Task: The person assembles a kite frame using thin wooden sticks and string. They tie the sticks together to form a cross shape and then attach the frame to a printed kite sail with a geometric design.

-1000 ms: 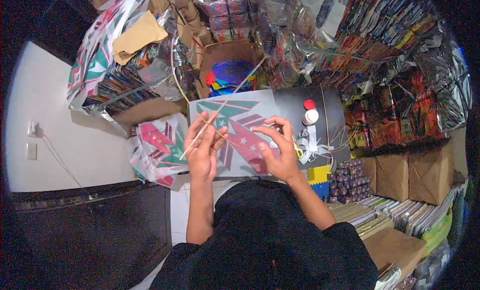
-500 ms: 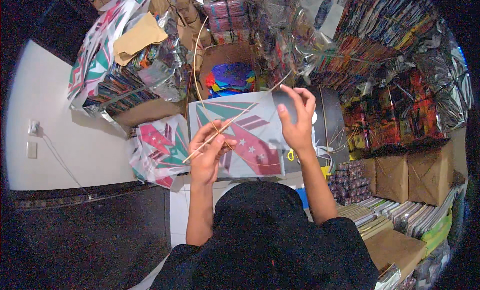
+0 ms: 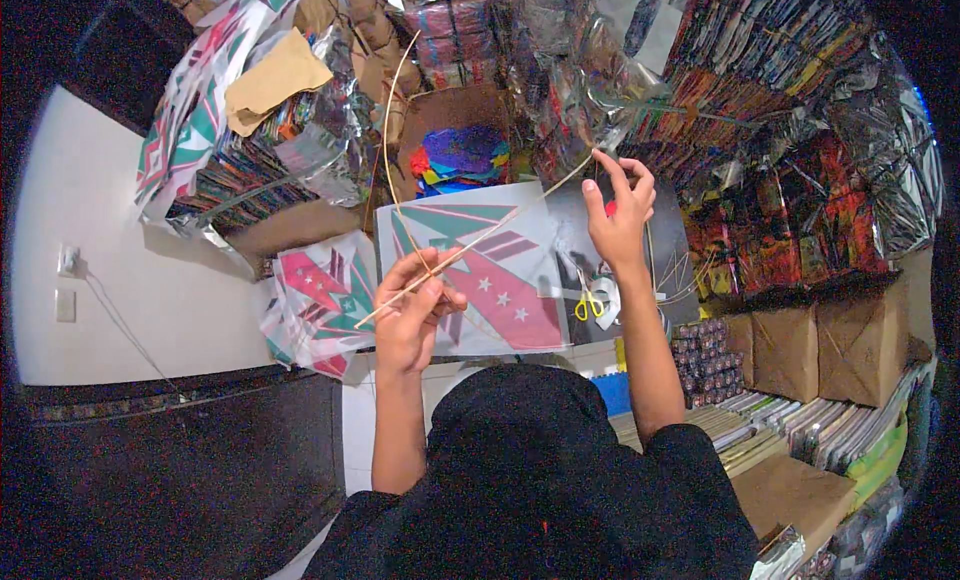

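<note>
My left hand is closed around two thin bamboo sticks where they cross. The straighter stick slants from below the left hand up to the right. The bent stick arches up and away from the same grip. At the upper right end of the straighter stick is my right hand, its index fingertip at the stick's tip and the thumb apart from it. Beneath the sticks lies a white printed sheet with red and green shapes and white stars.
Yellow-handled scissors lie on the dark tabletop beside a white strip or roll. More printed sheets hang at the left. A cardboard box with colourful pieces stands behind. Wrapped stacks crowd the back and right.
My right hand has moved right and slightly up, reaching the stick's tip. The straighter stick has shifted a little in the left hand. The scissors now show more fully.
</note>
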Available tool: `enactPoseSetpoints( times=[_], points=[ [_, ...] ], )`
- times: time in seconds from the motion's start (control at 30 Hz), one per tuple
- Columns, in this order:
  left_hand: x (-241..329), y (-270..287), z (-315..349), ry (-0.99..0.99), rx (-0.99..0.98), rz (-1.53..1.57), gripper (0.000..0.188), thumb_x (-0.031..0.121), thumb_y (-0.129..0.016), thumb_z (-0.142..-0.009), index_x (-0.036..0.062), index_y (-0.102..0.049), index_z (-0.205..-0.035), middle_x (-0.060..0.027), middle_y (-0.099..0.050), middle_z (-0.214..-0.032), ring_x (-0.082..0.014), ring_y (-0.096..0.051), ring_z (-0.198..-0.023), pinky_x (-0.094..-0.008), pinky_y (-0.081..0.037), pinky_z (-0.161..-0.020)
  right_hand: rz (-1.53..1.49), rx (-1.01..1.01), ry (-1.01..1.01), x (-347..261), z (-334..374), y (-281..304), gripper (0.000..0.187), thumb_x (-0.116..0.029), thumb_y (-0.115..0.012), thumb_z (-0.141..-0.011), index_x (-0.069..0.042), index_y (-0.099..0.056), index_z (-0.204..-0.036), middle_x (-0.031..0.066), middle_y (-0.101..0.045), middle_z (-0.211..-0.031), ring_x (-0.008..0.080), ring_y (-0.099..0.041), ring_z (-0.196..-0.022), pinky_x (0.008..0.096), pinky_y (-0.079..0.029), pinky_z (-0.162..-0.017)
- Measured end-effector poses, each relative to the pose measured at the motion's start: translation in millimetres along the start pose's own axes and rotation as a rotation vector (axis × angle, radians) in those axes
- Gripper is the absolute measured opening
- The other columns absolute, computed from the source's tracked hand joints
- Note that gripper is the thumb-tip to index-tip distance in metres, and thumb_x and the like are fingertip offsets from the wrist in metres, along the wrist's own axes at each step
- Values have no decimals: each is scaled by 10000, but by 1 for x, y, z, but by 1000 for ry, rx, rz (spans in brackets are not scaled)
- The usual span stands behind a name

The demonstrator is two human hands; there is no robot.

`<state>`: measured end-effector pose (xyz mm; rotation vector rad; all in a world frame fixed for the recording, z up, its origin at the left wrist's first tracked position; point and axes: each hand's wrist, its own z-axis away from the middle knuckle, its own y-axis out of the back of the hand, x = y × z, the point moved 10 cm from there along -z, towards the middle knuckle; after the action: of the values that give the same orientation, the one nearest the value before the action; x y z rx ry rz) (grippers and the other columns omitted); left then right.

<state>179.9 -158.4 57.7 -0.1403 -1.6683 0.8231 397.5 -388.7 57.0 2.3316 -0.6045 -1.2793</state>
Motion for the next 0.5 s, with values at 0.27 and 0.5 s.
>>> enactPoseSetpoints(
  times=[0.27,0.5],
  points=[
    [2,5,3,11,-33,-34,401,59,-603,-960,9,-512,-1348,-255,-584,-1322,-226,-723,-819,-378,-632,-735,122,4,-42,35,-7,-4,446,-351,-676,-871,-276,-627,-1309,89,-438,-1302,296,-423,-1152,497,-311,-1021],
    [21,38,6,-31,119,-84,395,34,-607,-952,-9,-515,-1333,-259,-609,-1284,-229,-729,-841,-346,-623,-727,75,-4,-170,127,-1,-6,442,-199,-653,-874,-215,-620,-1314,113,-535,-1244,303,-521,-1166,438,-401,-1019]
  ],
)
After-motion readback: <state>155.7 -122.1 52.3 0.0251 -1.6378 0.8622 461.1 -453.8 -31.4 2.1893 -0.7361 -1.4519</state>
